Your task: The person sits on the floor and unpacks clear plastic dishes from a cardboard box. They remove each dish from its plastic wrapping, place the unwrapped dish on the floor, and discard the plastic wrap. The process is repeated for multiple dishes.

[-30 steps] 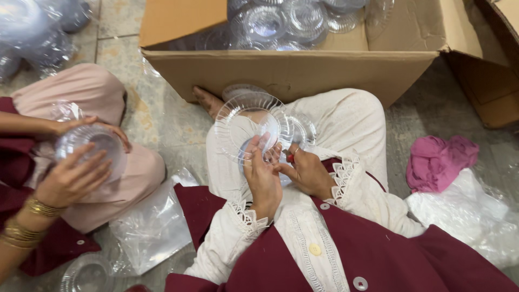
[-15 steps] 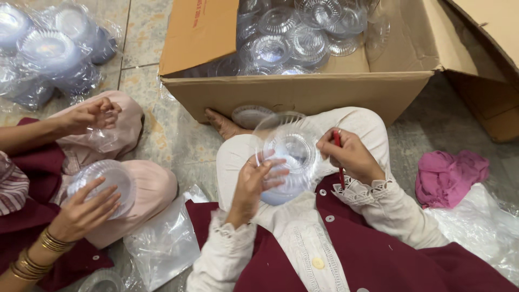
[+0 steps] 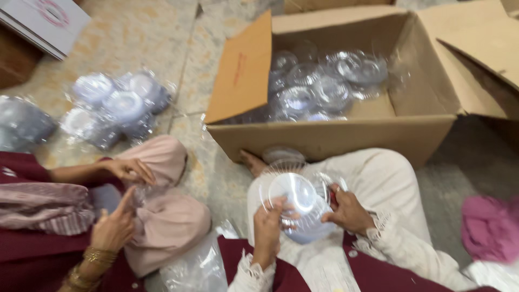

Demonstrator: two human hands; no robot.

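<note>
I hold a clear plastic bowl (image 3: 296,199) over my lap, its ribbed rim facing up. My left hand (image 3: 268,228) grips its near left edge. Its right side is held by my right hand (image 3: 348,211), which also seems to pinch a small red thing against the rim. More clear bowls lie on my knees under it. An open cardboard box (image 3: 346,138) stands just beyond my knees, with several clear plastic bowls (image 3: 324,81) inside.
A co-worker sits at my left; that person's hands (image 3: 121,197) hold something clear over a pink-clad knee. Bagged stacks of bowls (image 3: 116,108) lie on the tiled floor at left. A pink cloth (image 3: 489,227) sits at right. A clear bag (image 3: 197,267) lies between us.
The view has tilted up and right, showing more of the box. My hands stay on the bowl, turned slightly. The co-worker's hands have come closer together over the knee.
</note>
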